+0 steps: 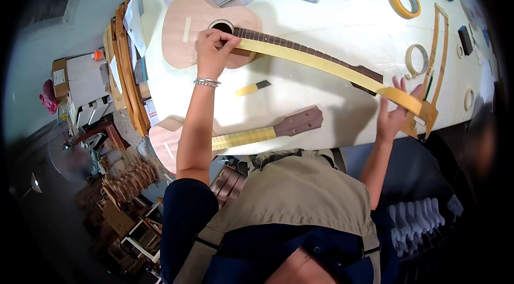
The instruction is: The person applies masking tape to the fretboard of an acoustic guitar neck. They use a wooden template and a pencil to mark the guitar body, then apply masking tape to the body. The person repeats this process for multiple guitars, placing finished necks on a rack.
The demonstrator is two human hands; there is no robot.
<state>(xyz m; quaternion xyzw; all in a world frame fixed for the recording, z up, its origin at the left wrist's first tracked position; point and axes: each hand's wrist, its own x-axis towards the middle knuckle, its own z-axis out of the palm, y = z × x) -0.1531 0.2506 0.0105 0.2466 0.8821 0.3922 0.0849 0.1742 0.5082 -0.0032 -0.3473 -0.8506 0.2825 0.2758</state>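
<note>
On the table point(342, 13), tape rolls point(394, 3) lie right of two ukuleles point(246, 18).

A navy-blue fabric shirt point(187, 214) with short sleeves covers the shoulders and upper arms; 1 small round button point(317, 250) shows at its front, near the open neckline. Over it sits a khaki-tan cloth apron point(300, 190), wrinkled and puckered along its upper hem, with 2 wide tan shoulder straps point(195, 262), each crossed by a dark band. Silver-coloured metal bangles point(207, 82) circle the wrist of the left hand point(213, 51). The forearms are bare.
</note>
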